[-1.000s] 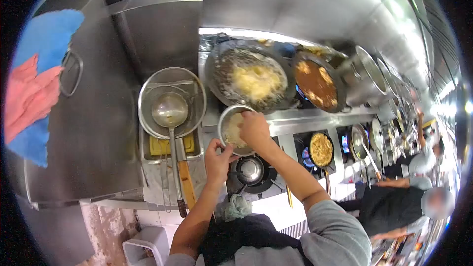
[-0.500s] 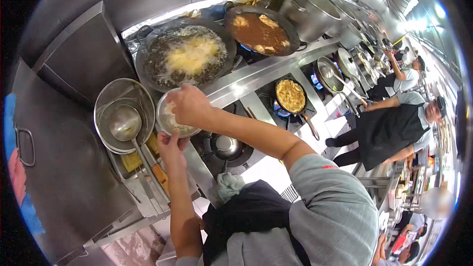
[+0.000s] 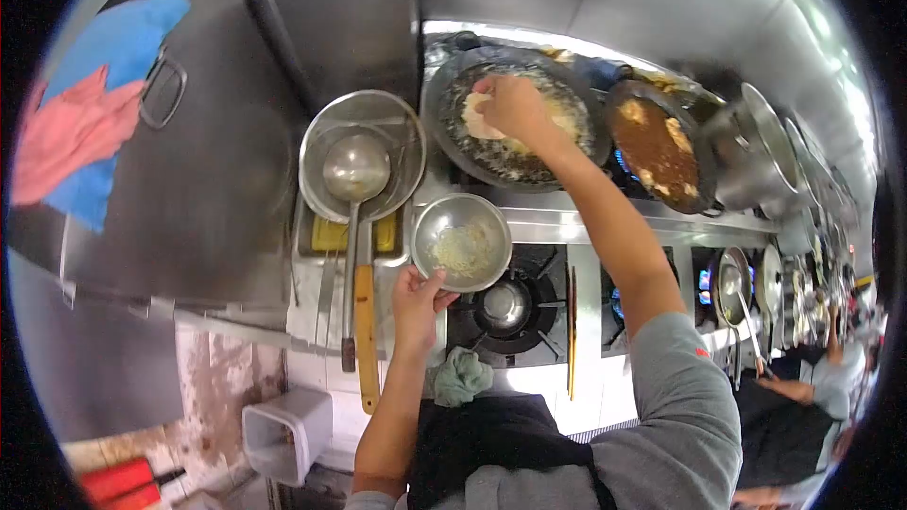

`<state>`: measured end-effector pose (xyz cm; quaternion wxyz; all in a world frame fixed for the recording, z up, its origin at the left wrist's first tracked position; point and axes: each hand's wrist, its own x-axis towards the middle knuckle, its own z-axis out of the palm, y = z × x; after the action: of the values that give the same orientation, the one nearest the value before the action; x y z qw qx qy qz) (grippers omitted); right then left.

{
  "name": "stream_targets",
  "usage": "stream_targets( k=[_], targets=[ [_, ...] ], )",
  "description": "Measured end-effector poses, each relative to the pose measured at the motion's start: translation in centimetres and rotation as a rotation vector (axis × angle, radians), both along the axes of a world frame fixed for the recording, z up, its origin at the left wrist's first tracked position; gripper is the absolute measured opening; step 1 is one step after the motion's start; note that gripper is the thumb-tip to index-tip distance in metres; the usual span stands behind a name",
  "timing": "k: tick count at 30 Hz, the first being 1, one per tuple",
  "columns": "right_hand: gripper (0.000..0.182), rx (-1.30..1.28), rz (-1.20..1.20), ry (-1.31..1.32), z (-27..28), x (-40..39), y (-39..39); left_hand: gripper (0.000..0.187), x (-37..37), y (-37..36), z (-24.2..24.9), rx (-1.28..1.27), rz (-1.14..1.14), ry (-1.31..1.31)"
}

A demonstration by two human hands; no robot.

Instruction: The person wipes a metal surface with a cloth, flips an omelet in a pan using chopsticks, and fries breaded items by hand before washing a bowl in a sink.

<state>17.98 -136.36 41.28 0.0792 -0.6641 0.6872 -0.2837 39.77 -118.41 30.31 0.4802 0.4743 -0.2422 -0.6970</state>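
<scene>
My left hand (image 3: 419,310) is closed on the near rim of a metal bowl (image 3: 482,269), which has a little pale, wet batter (image 3: 458,250) at the bottom. My right hand (image 3: 520,111) hangs over a large dark wok (image 3: 438,104) of bubbling oil. Its fingers are closed on a pale, batter-coated piece of food (image 3: 479,119), whose kind I cannot make out. Yellowish food (image 3: 570,123) fries in the oil, partly hidden behind the hand.
Left of the bowl, a strainer (image 3: 309,170) holds a ladle (image 3: 355,170) over a tray of yellow oil (image 3: 328,236). Another wok (image 3: 652,156) holds brown liquid and food pieces. Chopsticks (image 3: 572,331) lie by a burner (image 3: 504,307). A person (image 3: 779,416) stands at right.
My right hand has gone from the bowl to over the wok, now with a coated piece in its fingers. My left hand keeps the bowl. The view has swung left.
</scene>
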Motion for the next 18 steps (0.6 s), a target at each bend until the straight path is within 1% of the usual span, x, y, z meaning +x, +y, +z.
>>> stream_targets(
  k=[2, 3, 4, 6, 8, 9, 10, 11, 12, 13, 14, 15, 16, 17, 18],
  targets=[
    [0.027, 0.057, 0.121, 0.202, -2.9, -0.3, -1.9, 0.016, 1.1, 2.0, -1.0, 0.019, 0.052, 0.023],
    [0.029, 0.108, 0.148, 0.24, -4.6, -0.7, -3.1, 0.016, 1.8, 3.3, -1.3, 0.027, 0.076, 0.062],
    [0.031, 0.153, 0.18, 0.283, -6.3, -1.2, -4.4, 0.016, 2.4, 4.4, -0.6, 0.035, 0.088, 0.049],
    [0.032, 0.069, 0.134, 0.361, -9.2, -2.0, -7.1, 0.016, 3.4, 6.4, 0.4, 0.056, 0.151, 0.03],
    [0.032, -0.13, 0.087, 0.384, -7.0, -0.3, -5.6, 0.016, 4.5, 7.9, 0.7, 0.054, 0.218, 0.007],
    [0.027, -0.225, 0.103, 0.213, -4.4, 1.5, -2.4, 0.016, 4.8, 8.6, 0.5, 0.07, 0.231, 0.007],
    [0.026, -0.307, 0.136, 0.14, -3.6, 2.9, -0.3, 0.017, 5.4, 9.5, 0.3, 0.08, 0.268, 0.006],
    [0.025, -0.076, 0.125, 0.03, -0.3, 6.0, 4.7, 0.019, 6.1, 10.4, 0.4, 0.066, 0.253, 0.057],
    [0.028, -0.475, 0.468, 0.21, -4.3, 5.4, 5.4, 0.021, 6.9, 11.2, 0.2, 0.037, 0.276, 0.093],
    [0.034, 0.181, 0.272, -0.403, -1.1, 9.4, 10.9, 0.022, 7.6, 12.3, -1.1, -0.054, 0.282, 0.0],
    [0.045, 0.021, 0.466, -0.364, -3.1, 10.4, 14.2, 0.026, 7.8, 13.0, -1.6, -0.112, 0.369, 0.052],
    [0.049, 0.118, 0.506, -0.541, -4.7, 11.8, 17.9, 0.025, 9.2, 14.2, 1.2, 0.013, 0.347, 0.089],
    [0.054, 0.19, 0.489, -0.503, -6.6, 12.8, 21.2, 0.026, 10.1, 15.5, 0.3, -0.034, 0.389, 0.071],
    [0.052, 0.396, 0.447, -0.598, -7.9, 13.8, 24.2, 0.027, 10.7, 17.5, -0.6, -0.077, 0.396, 0.053],
    [0.048, 0.59, 0.427, -0.821, -8.6, 16.1, 27.5, 0.027, 11.9, 20.0, -1.2, -0.092, 0.471, 0.047]
  ],
)
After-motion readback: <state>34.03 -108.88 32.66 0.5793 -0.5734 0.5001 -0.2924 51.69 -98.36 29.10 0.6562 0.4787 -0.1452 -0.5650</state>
